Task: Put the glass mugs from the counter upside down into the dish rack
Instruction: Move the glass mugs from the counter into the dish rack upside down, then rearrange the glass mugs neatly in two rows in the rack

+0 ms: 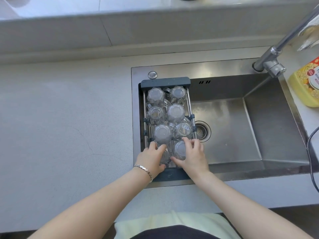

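A dark-framed dish rack spans the left part of the sink. Several clear glass mugs stand upside down in it in two columns, such as the far left one and the middle right one. At the near end, my left hand grips a glass mug that looks tilted. My right hand holds another upside-down glass mug beside it, fingers wrapped around its sides. Both mugs are inside the rack's near row.
A steel sink with a drain lies right of the rack. A tap reaches over from the back right. A yellow detergent bottle and a black cable are at the right edge. Grey counter extends left.
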### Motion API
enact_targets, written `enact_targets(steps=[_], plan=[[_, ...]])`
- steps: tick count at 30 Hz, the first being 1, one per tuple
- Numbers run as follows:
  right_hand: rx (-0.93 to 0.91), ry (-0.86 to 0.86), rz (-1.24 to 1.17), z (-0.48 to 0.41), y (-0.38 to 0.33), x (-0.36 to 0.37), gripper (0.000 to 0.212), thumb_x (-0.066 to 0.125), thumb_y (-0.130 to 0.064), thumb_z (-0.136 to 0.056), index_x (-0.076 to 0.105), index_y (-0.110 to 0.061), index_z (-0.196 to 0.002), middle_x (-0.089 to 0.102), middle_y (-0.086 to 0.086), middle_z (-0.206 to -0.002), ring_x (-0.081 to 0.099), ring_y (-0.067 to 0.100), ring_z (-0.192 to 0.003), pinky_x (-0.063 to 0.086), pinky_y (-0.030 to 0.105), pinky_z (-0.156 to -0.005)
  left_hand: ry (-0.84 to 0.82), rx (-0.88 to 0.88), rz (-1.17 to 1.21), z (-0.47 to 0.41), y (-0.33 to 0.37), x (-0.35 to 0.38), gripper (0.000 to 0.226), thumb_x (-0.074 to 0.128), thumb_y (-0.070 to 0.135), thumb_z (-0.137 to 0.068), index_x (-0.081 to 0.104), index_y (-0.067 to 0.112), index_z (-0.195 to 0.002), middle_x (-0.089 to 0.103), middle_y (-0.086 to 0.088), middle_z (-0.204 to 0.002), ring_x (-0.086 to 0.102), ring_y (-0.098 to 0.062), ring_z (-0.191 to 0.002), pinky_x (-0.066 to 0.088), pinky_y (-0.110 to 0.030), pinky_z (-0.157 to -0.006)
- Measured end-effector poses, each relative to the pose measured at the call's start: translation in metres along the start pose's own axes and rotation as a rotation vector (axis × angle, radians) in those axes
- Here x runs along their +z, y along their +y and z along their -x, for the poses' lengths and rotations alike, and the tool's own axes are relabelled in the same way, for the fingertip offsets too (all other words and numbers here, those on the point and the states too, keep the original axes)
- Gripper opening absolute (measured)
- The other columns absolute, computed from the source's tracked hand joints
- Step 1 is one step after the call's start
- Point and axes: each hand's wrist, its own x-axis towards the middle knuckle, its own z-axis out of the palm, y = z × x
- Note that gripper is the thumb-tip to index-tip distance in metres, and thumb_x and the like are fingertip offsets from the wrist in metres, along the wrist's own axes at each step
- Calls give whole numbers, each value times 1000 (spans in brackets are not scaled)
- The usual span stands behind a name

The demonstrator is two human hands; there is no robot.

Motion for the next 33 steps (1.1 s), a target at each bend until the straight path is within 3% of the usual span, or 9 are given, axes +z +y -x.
enact_targets(steps=[6, 10, 15, 19, 22, 24, 27, 30, 33], plan=[[-32, -97, -22, 1, 5, 1, 77, 62, -45, -81, 26, -12, -140, 32, 15, -128, 33, 33, -117, 36, 38, -101, 12, -17, 73, 1, -2, 3, 64, 64, 32, -83, 31, 25, -138, 40, -8, -131, 55, -28, -107, 54, -37, -86], [-56, -61, -84, 5, 9, 4, 76, 67, -41, -79, 32, -8, -138, 35, 17, -127, 34, 32, -118, 33, 35, -104, 31, -33, 117, 3, -2, 5, 65, 64, 31, -83, 31, 25, -139, 41, -7, -131, 55, -27, -108, 53, -37, -88], [-42, -77, -112, 5, 14, 13, 79, 73, -32, -76, 35, 2, -135, 38, 26, -130, 37, 39, -123, 34, 43, -108, 30, -41, 82, 1, -1, 4, 65, 64, 34, -83, 31, 25, -139, 41, -8, -131, 54, -28, -109, 53, -38, -88], [-50, -159, 3, 7, 13, 11, 80, 63, -33, -83, 21, -1, -142, 30, 22, -141, 30, 36, -132, 30, 42, -112, -3, -43, 12, 2, 2, 3, 66, 63, 36, -85, 28, 26, -140, 40, -9, -133, 54, -28, -110, 54, -38, -86], [-51, -269, 174, 1, 8, -18, 65, 53, -34, -88, 25, -7, -141, 38, 12, -141, 37, 28, -130, 36, 38, -104, -5, -40, 20, 2, 1, -4, 54, 55, 43, -89, 37, 26, -137, 44, -5, -132, 57, -25, -107, 55, -37, -84], [-50, -287, 90, -15, 4, -48, 46, 51, -33, -89, 46, -12, -130, 53, 8, -130, 50, 24, -120, 42, 34, -97, 81, -62, 83, 0, -3, -20, 40, 48, 44, -91, 54, 22, -124, 52, -2, -123, 61, -23, -99, 55, -35, -81], [-64, -203, -79, -52, -4, -85, 32, 55, -26, -88, 59, -14, -117, 66, 6, -115, 60, 20, -104, 46, 31, -89, 247, -61, 90, -19, -14, -55, 30, 46, 32, -94, 56, 19, -120, 56, -2, -119, 62, -23, -94, 54, -33, -77], [-46, -12, -113, -101, -17, -100, 36, 56, -23, -88, 55, -12, -122, 60, 10, -120, 58, 24, -105, 42, 28, -81, 336, -32, 55, -52, -24, -92, 33, 48, 14, -92, 52, 15, -124, 54, -5, -125, 60, -27, -100, 54, -37, -79], [-25, -25, -37, -150, -33, -95, 51, 59, -28, -85, 42, -15, -132, 46, 13, -129, 54, 31, -109, 42, 32, -79, 339, 67, -128, -91, -29, -118, 45, 51, 0, -86, 46, 13, -128, 48, -6, -135, 54, -26, -112, 46, -35, -86]])
